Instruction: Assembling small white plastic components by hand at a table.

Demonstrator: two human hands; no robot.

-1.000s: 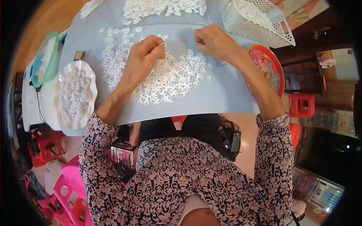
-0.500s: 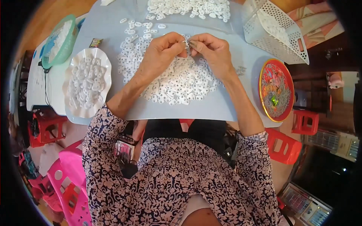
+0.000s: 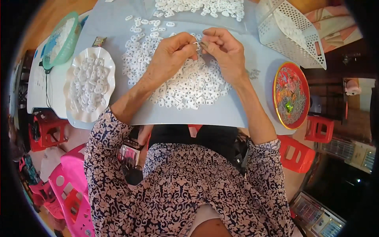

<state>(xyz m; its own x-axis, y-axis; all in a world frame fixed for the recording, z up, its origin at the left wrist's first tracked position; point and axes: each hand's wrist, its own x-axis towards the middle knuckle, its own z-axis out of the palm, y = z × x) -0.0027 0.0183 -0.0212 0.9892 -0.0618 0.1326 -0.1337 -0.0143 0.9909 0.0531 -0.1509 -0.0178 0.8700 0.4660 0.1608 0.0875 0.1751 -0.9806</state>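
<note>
Both my hands are raised over a loose pile of small white oval plastic pieces with two holes (image 3: 189,91). Between thumb and forefinger, my left hand (image 3: 173,51) pinches a small white plastic piece (image 3: 197,46). Close beside it on the right is my right hand (image 3: 227,53), its thumb and fingers bent together at the piece's edge. Whatever those fingertips hold is too small to make out. To the left, a white wavy-edged plate (image 3: 83,116) carries many more white pieces.
At the right, a red tray with a gold rim (image 3: 304,89) holds thin grey metal bits and a green wrapper (image 3: 289,106). Behind it stands a white perforated basket (image 3: 276,25). A green basket (image 3: 75,37) is far left; a small packet (image 3: 99,41) lies near the plate.
My right fingers have lifted and spread a little, and the hand has shifted slightly away from the left. My left hand keeps its pinch. The whole view has moved slightly.
</note>
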